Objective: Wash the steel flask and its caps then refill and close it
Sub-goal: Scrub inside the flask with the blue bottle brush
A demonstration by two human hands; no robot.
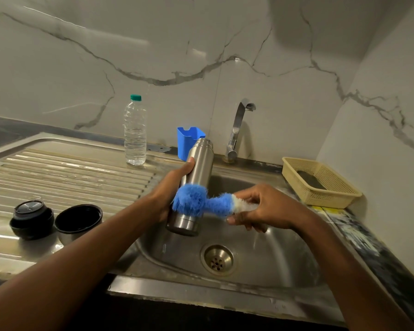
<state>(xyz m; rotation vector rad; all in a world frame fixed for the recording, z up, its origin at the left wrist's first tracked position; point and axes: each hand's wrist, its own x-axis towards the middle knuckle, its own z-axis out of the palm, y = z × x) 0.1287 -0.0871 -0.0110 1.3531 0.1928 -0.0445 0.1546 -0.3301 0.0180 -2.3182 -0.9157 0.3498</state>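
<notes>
Gripping steel flask (pixel 196 163) at mid-body: left hand (pixel 170 187), fingers curled around it, thumb up the near side; flask tilted over sink (pixel 285 266), mouth away. Pinching blue bottle brush (pixel 201 201) by its white end: right hand (pixel 265 207), bristle head touching flask just beside left fingers. Standing well left of those fingers, on drainboard (pixel 69 168): two black caps (pixel 78 218).

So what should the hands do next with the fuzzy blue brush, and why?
Probably rub the blue brush along the steel flask. The right hand already presses the bristles against the flask's side, the left hand holds it tilted above the sink, and the tap shows no water, so scrubbing seems due before rinsing.
</notes>
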